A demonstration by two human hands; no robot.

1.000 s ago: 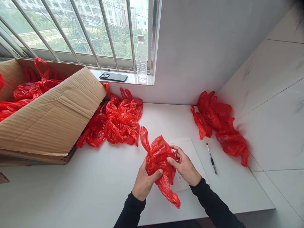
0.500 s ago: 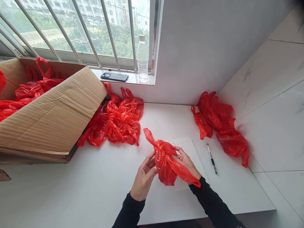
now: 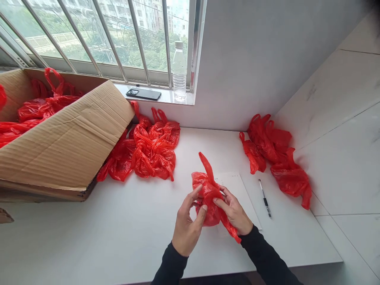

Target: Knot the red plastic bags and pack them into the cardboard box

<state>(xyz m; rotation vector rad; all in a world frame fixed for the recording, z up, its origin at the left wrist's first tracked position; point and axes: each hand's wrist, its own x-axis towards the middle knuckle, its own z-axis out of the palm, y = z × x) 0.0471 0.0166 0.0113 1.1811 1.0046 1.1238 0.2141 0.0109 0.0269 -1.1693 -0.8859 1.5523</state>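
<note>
Bench (image 3: 89,237), white and broad, fills the view from the window wall at the back to the tiled wall on the right. One cardboard box (image 3: 65,138) lies tipped at its back left corner, flap hanging open, with loose red bags (image 3: 35,107) spilling inside; they overlap too much to count.

Two heaps of red bags lie on the bench. The left heap (image 3: 148,150) touches the box flap along the back edge and holds several scrunched bags, too tangled to number. The right heap (image 3: 273,154) sits in the back right corner against the tiles, and about four bags can be made out in it.

One red plastic bag (image 3: 208,194) is held just above the bench, near the middle of the front edge and over the left side of the paper. It is bunched into a ball, one tail sticking up and another trailing over the right wrist. The left hand (image 3: 187,225) is closed on its left side, thumb and fingertips pinching the plastic. The right hand (image 3: 234,213) grips its right side the same way.

By my reading, the heaped bags are finished bundles, the one in the hands is partway gathered, and the box contents remain.

One sheet of paper (image 3: 237,186) lies flat toward the front right. One water bottle (image 3: 179,71) and one phone (image 3: 144,94) rest on the windowsill. One pen (image 3: 264,198) lies just beside the paper.
</note>
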